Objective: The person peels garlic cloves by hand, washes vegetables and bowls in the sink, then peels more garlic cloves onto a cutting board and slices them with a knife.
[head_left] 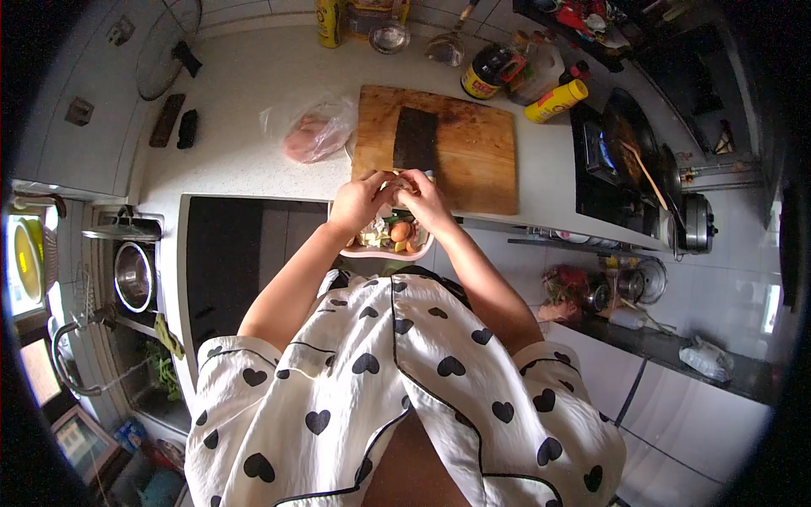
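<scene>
My left hand [356,204] and my right hand [427,205] meet at the front edge of the counter, fingers pinched together around something small and pale that I cannot make out. Just beneath them is a pinkish waste bin [372,253] holding eggshells [400,231] and pale and green scraps. Beyond my fingers lies a wooden cutting board [481,152]. On it rests a dark rectangular blade, like a cleaver [414,135]; its near end is partly hidden by my hands. Left of the board sits a clear plastic bag with pale pink meat [314,135].
At the back right stand a dark sauce bottle [486,72] and a yellow bottle [556,101]. Farther right, a wok [642,160] with a wooden utensil sits on a stove with a blue flame. A sink with a metal bowl [135,277] is at left.
</scene>
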{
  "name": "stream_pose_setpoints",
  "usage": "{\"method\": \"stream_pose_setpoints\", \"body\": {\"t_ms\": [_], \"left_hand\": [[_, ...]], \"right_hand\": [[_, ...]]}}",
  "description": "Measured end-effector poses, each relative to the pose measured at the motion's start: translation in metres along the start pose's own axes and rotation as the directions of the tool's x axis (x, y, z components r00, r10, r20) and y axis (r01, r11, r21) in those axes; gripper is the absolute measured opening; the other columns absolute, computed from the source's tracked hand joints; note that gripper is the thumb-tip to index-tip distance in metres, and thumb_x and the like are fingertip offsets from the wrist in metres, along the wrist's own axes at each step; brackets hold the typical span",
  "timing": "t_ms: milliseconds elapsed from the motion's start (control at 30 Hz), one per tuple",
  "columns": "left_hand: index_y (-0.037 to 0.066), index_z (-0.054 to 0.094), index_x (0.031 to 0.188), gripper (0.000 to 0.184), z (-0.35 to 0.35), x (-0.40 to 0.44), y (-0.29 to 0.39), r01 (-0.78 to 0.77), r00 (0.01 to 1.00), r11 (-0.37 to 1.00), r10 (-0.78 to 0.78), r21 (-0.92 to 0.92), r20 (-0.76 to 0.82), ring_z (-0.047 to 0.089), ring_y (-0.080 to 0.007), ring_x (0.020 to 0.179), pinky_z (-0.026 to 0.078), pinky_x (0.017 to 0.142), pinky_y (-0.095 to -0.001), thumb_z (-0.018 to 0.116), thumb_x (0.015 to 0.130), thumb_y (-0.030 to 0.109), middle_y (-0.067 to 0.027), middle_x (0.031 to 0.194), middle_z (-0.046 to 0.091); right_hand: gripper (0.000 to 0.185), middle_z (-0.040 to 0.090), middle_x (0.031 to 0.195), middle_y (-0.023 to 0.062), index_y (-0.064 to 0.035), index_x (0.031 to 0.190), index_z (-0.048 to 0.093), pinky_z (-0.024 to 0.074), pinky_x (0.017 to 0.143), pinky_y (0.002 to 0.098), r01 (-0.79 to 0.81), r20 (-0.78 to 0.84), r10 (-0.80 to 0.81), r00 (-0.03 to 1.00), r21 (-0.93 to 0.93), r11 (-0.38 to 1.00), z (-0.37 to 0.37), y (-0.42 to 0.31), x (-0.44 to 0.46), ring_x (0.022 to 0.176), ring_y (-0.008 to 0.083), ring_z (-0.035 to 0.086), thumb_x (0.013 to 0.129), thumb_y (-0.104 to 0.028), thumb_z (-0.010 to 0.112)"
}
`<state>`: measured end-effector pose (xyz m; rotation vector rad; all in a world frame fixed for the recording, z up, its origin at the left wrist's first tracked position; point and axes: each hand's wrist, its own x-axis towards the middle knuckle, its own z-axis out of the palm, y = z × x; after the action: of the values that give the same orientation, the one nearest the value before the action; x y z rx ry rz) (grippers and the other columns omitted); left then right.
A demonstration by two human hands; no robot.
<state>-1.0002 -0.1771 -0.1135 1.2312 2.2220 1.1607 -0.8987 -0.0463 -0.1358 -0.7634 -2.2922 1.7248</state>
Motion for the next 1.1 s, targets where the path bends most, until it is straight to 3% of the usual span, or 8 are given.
{"method": "stream_pose_setpoints", "body": {"t_ms": [267,333,467,567,700,900,1000,1100], "left_hand": [[0.002,0.061,0.093,0.016,0.021,0.001,-0.028,0.032,0.997,0.951,-0.050,-0.309,-0.051,0.060,-0.0232,0.075,0.047,0.067,-0.0306,0.058,0.082,0.014,-0.0128,0.086,0.061],[0.001,0.061,0.091,0.015,0.024,0.002,-0.032,0.069,0.994,0.942,-0.094,-0.327,-0.060,0.060,-0.0213,0.073,0.047,0.067,-0.0298,0.058,0.082,0.012,-0.0128,0.083,0.062],[0.000,0.061,0.086,0.014,0.023,0.000,-0.027,0.077,0.968,0.953,-0.142,-0.292,-0.209,0.060,-0.0208,0.069,0.046,0.065,-0.0297,0.059,0.081,0.013,-0.0131,0.077,0.063],[-0.002,0.060,0.083,0.018,0.026,0.002,-0.047,0.225,0.952,0.958,-0.255,-0.176,-0.168,0.059,-0.0210,0.065,0.046,0.062,-0.0301,0.061,0.079,0.016,-0.0129,0.073,0.062],[0.004,0.063,0.082,0.023,0.018,-0.001,-0.045,0.340,0.939,0.930,-0.344,-0.143,-0.008,0.060,-0.0273,0.069,0.046,0.062,-0.0341,0.063,0.075,0.026,-0.0130,0.076,0.062],[0.006,0.063,0.083,0.025,0.019,-0.001,-0.033,0.010,0.985,0.992,-0.032,-0.127,-0.170,0.060,-0.0263,0.065,0.046,0.060,-0.0345,0.062,0.077,0.030,-0.0144,0.068,0.060],[0.005,0.062,0.087,0.031,0.009,0.000,-0.011,0.326,0.941,0.917,-0.338,-0.229,-0.013,0.061,-0.0278,0.067,0.046,0.061,-0.0351,0.060,0.079,0.034,-0.0154,0.071,0.061],[0.002,0.061,0.092,0.039,0.011,0.000,-0.005,0.365,0.930,0.907,-0.363,-0.211,0.050,0.061,-0.0294,0.068,0.046,0.062,-0.0355,0.058,0.081,0.039,-0.0163,0.071,0.062]], "right_hand": [[0.033,0.059,0.092,0.0078,-0.0020,0.105,0.052,0.0450,0.072,0.0270,-0.022,0.071,0.021,0.997,0.010,1.000,-0.004,-0.001,0.000,0.082,0.0150,0.057,0.075,-0.014,0.057],[0.032,0.059,0.091,0.0062,-0.0014,0.104,0.052,0.0447,0.072,0.0264,-0.082,0.153,0.062,0.986,0.128,0.988,-0.002,0.014,0.003,0.082,0.0139,0.056,0.075,-0.012,0.057],[0.032,0.057,0.096,0.0051,-0.0011,0.105,0.053,0.0434,0.075,0.0249,-0.073,0.104,0.056,0.993,0.172,0.982,0.001,0.008,-0.001,0.087,0.0128,0.054,0.074,-0.009,0.057],[0.036,0.056,0.101,0.0054,-0.0024,0.108,0.053,0.0420,0.080,0.0240,-0.035,0.077,0.018,0.997,0.223,0.974,-0.002,0.006,0.001,0.091,0.0125,0.052,0.072,-0.005,0.057],[0.038,0.056,0.101,0.0072,-0.0020,0.109,0.052,0.0420,0.081,0.0256,0.095,0.040,-0.102,0.994,0.144,0.985,-0.003,0.017,0.004,0.093,0.0148,0.053,0.071,-0.003,0.058],[0.038,0.056,0.103,0.0137,-0.0028,0.108,0.051,0.0437,0.080,0.0306,0.098,-0.013,-0.100,0.995,-0.104,0.990,-0.003,-0.004,-0.008,0.095,0.0232,0.056,0.071,-0.002,0.057],[0.039,0.056,0.103,0.0153,-0.0037,0.109,0.051,0.0449,0.079,0.0323,0.138,-0.044,-0.153,0.987,-0.244,0.960,-0.003,-0.015,-0.012,0.093,0.0259,0.056,0.070,-0.003,0.058],[0.041,0.057,0.101,0.0156,-0.0039,0.110,0.051,0.0461,0.076,0.0327,0.133,-0.069,-0.157,0.985,-0.273,0.953,0.002,-0.016,-0.014,0.090,0.0265,0.058,0.070,-0.004,0.059]]}}
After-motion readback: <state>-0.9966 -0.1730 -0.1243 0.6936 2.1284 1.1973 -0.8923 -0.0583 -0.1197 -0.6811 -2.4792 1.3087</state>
